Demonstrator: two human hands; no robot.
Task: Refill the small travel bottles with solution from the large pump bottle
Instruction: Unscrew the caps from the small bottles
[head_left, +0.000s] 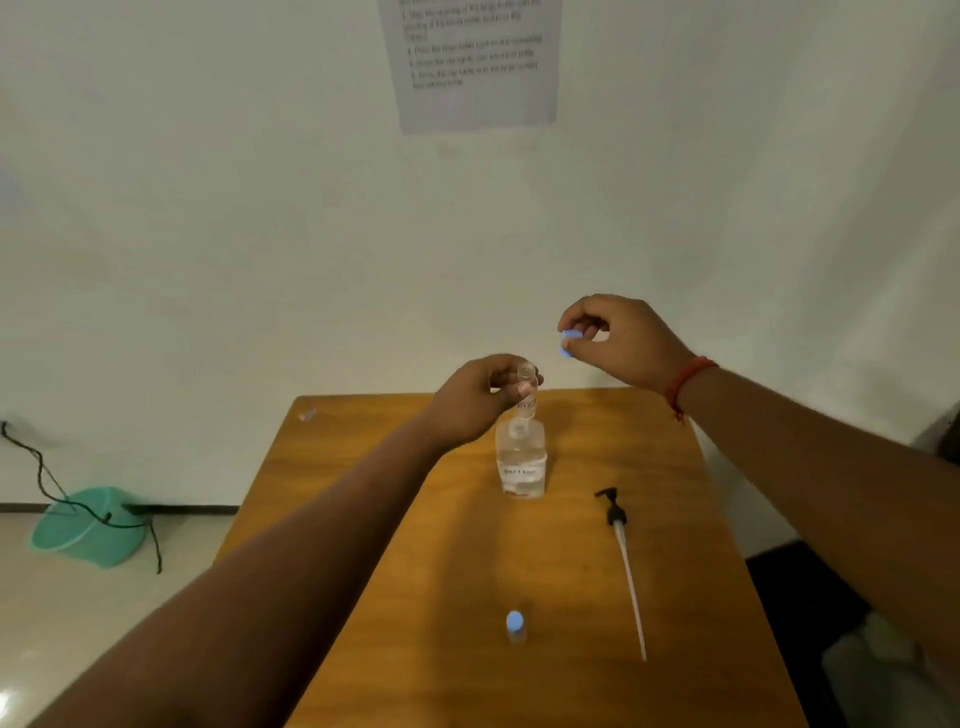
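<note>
Refilling is under way at a wooden bench (363, 597), where a small clear travel bottle (527, 387), uncapped, is gripped in the left hand (475, 400) directly above the open neck of the large solution bottle (520, 460) near the far edge. Its blue cap (567, 344) is pinched between the fingers of the right hand (618, 338), raised well clear to the right. The black pump head (613, 512), with its long dip tube, is laid out toward the right edge, and a second small bottle (515, 626), blue-capped, is stood near the near edge. Judging by this, the cap will need setting down and the large bottle lifting and tipping steadily into the narrow mouth.
</note>
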